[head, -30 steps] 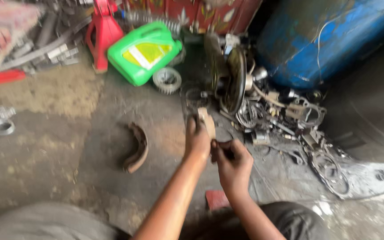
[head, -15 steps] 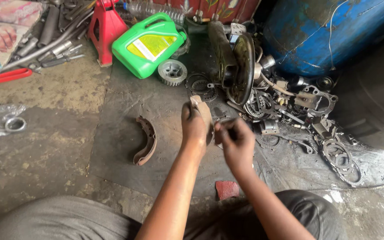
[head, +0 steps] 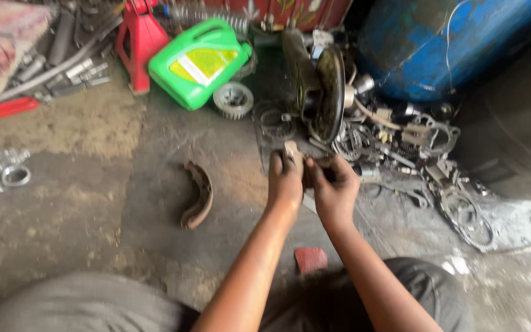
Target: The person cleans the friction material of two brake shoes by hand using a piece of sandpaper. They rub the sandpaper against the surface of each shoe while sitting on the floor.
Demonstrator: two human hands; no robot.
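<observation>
Both hands meet above the oily concrete floor (head: 155, 184), closed together around one small, worn part. The left hand (head: 285, 184) wraps its fingers round a pale, dirty piece (head: 292, 151) whose top edge pokes up above the knuckles; the right hand (head: 334, 187) clamps the darker end of the same piece from the other side, thumb pressed toward the left hand. Blur hides what kind of part it is, though its curved, flat look resembles the brake shoe (head: 198, 195) lying alone on the floor to the left of the hands, well apart from them. Just beyond the hands, a dark round hub plate (head: 329, 92) stands on edge, with a tangle of springs, rings and small metal bits (head: 413, 141) spread to its right along the foot of a big blue drum (head: 437, 43). Farther back and to the left, a toothed gear (head: 233, 99) lies just beside a green plastic jug (head: 199, 61) tipped on its side, and a red jack stand (head: 141, 40) stands next to that. A small red scrap (head: 310, 259) lies on the floor near the person's knees, between the forearms and the grey trousers (head: 81, 307).
</observation>
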